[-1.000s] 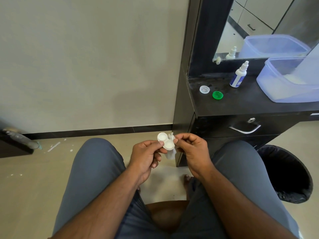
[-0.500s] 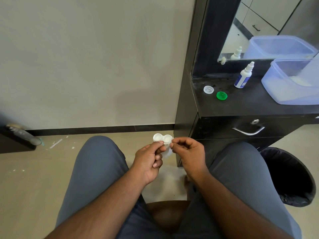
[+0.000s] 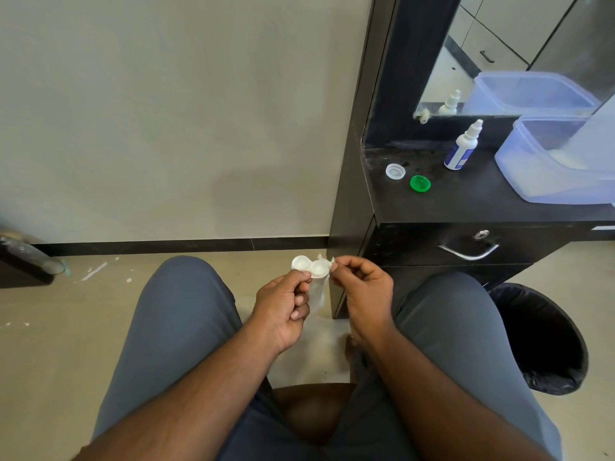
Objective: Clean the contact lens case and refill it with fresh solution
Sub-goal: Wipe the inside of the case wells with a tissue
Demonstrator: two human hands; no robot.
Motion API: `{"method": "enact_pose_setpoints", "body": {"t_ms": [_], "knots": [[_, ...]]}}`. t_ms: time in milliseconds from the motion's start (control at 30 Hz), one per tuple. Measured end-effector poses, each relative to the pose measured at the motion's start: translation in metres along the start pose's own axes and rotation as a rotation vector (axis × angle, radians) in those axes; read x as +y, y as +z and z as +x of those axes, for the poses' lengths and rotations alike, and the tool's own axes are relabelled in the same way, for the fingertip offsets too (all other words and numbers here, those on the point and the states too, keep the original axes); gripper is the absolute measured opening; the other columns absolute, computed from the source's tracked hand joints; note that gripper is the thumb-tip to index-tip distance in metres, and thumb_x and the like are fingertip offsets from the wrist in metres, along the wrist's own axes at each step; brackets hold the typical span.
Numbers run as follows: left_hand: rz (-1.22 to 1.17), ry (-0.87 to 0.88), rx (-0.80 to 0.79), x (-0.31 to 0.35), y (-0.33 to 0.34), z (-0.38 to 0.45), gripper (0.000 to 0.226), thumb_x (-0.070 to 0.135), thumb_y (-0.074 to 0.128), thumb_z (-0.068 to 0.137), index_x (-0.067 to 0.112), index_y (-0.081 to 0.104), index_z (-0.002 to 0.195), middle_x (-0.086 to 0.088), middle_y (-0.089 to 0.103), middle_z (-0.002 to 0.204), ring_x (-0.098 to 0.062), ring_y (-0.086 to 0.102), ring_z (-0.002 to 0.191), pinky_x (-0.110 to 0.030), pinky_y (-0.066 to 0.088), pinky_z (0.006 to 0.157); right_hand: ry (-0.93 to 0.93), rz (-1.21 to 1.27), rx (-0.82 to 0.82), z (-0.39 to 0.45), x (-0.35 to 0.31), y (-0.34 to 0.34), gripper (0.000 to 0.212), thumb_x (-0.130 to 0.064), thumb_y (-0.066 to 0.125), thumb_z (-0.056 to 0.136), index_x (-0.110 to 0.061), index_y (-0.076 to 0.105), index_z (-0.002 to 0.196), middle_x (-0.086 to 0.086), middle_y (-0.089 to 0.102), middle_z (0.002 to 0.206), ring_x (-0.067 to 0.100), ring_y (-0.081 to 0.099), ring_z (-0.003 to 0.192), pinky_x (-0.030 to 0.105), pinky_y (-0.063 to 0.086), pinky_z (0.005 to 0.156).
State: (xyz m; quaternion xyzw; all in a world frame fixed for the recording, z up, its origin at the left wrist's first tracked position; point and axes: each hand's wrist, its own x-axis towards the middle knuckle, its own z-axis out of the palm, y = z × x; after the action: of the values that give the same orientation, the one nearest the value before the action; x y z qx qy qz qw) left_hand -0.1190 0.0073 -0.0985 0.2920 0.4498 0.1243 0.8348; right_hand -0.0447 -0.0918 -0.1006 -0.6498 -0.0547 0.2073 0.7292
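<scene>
The person is sitting down and holding the contact lens case [image 3: 310,267] up over the lap, just beside the bottom corner of the dark desk [image 3: 466,207]. The left hand [image 3: 283,307] is closing its grip on the near edge of the case, with the thumb and first finger pinching it. Both little cups are open and facing up. The right hand [image 3: 361,287] is closing its grip on a small bit of white tissue [image 3: 317,292], right at the cup nearest the desk, and the rest of the tissue is hanging down under the case. This looks like the wiping step. To do it well, the person should be pushing a twisted tissue tip all the way into the cup and turning it around, so the bottom and the sides are getting dry and clean. The left hand should be keeping the case flat and steady so it is not slipping out. Then the other cup, farther from the desk, needs the same wipe. Up on the desk the clear cap [image 3: 395,171] and the green cap [image 3: 420,184] are lying near each other, and the solution bottle [image 3: 462,149] is standing a bit farther back, ready for filling.
</scene>
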Motion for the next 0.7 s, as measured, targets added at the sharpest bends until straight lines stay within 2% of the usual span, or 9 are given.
{"method": "enact_pose_setpoints", "body": {"t_ms": [67,167,333,433,700], "knots": [[0.009,0.000,0.003,0.000,-0.001,0.001,0.003,0.003,0.063,0.086,0.003,0.061,0.083,-0.001,0.052,0.056,-0.004,0.036,0.035,-0.015,0.023,0.028,0.011,-0.010,-0.029,0.000,0.000,-0.002,0.011,-0.001,0.067,0.083,-0.007,0.071,0.091,0.008,0.071,0.089,0.018,0.068,0.084,0.027,0.056,0.076],[0.001,0.027,0.021,0.002,-0.002,0.004,0.009,0.002,0.063,0.086,0.004,0.060,0.078,-0.001,0.052,0.056,-0.005,0.035,0.035,-0.015,0.023,0.028,0.026,-0.095,-0.118,-0.008,0.003,0.001,0.010,-0.001,0.067,0.083,-0.007,0.072,0.089,0.004,0.071,0.087,0.012,0.067,0.081,0.022,0.056,0.072],[0.038,0.027,-0.005,0.002,-0.004,0.001,0.005,0.002,0.062,0.087,0.003,0.062,0.082,-0.002,0.053,0.056,-0.005,0.036,0.035,-0.016,0.024,0.028,0.063,0.098,-0.064,0.000,0.003,0.000,0.009,0.000,0.066,0.083,-0.006,0.071,0.088,0.009,0.070,0.085,0.017,0.065,0.078,0.028,0.055,0.072],[0.071,0.041,-0.001,0.004,-0.006,0.000,0.004,0.002,0.062,0.087,0.002,0.063,0.083,-0.003,0.053,0.057,-0.005,0.036,0.036,-0.016,0.024,0.029,0.096,0.087,-0.144,-0.004,0.005,-0.002,0.012,0.001,0.065,0.084,-0.009,0.071,0.085,0.007,0.069,0.084,0.016,0.065,0.077,0.026,0.054,0.069],[0.394,0.223,-0.098,0.012,-0.011,0.002,0.014,0.003,0.066,0.086,0.003,0.069,0.071,-0.007,0.054,0.053,-0.009,0.036,0.039,-0.017,0.024,0.035,0.182,0.247,-0.126,0.002,-0.001,-0.006,0.016,0.003,0.059,0.087,-0.009,0.069,0.083,0.009,0.068,0.085,0.015,0.063,0.072,0.025,0.054,0.064]]}}
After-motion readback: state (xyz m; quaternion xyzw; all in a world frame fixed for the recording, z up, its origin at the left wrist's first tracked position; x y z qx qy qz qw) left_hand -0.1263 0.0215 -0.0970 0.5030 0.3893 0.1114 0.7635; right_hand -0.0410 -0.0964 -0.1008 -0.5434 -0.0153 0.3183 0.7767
